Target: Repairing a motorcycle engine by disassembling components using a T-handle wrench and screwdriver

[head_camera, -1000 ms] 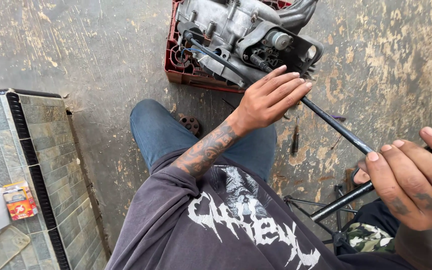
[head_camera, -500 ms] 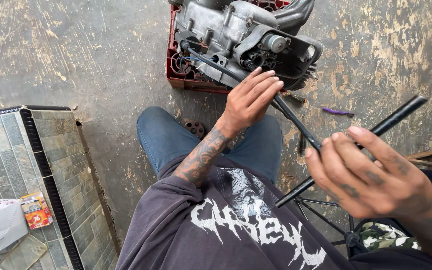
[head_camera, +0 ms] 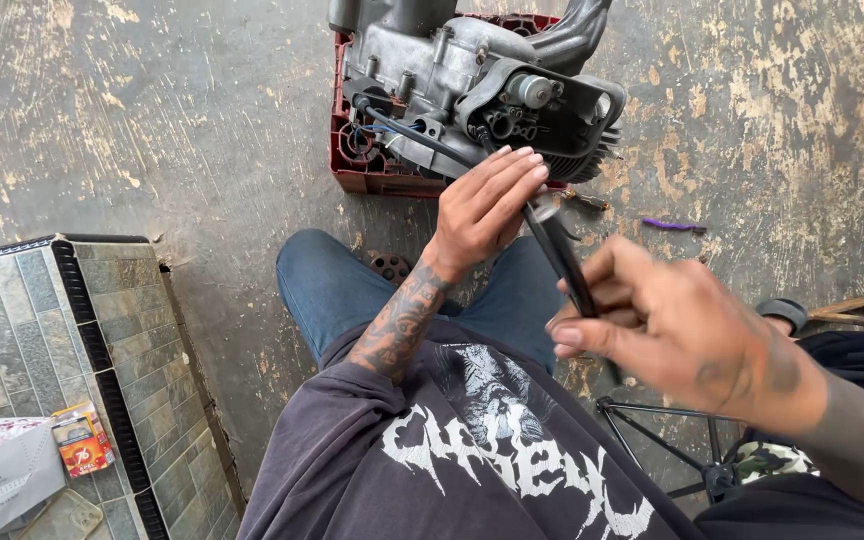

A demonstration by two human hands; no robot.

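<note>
The ground is a worn concrete floor point(head_camera: 152, 120) with many pale scratches and stains. At the top stands a grey metal engine block point(head_camera: 472, 80), and it rests on a dark red plastic crate point(head_camera: 352, 170). A thin black cable point(head_camera: 412, 135) runs from the engine down toward the person.

The left hand point(head_camera: 487, 205) lies with the fingers stretched and close together, flat against the lower edge of the engine; I cannot tell if it grips something under the palm. The right hand point(head_camera: 672, 330) is closed around a long black rod point(head_camera: 562, 255), with thumb and fingers pinching it near its lower part. The rod goes up from this hand to the fingertips of the left hand, just below the engine.

At the left is a low step of grey-green tiles point(head_camera: 42, 320), and on it lies a small orange and red box point(head_camera: 82, 440). A short purple strip point(head_camera: 670, 225) lies on the floor to the right of the engine. Near the right edge there is a black metal wire frame point(head_camera: 672, 440).
</note>
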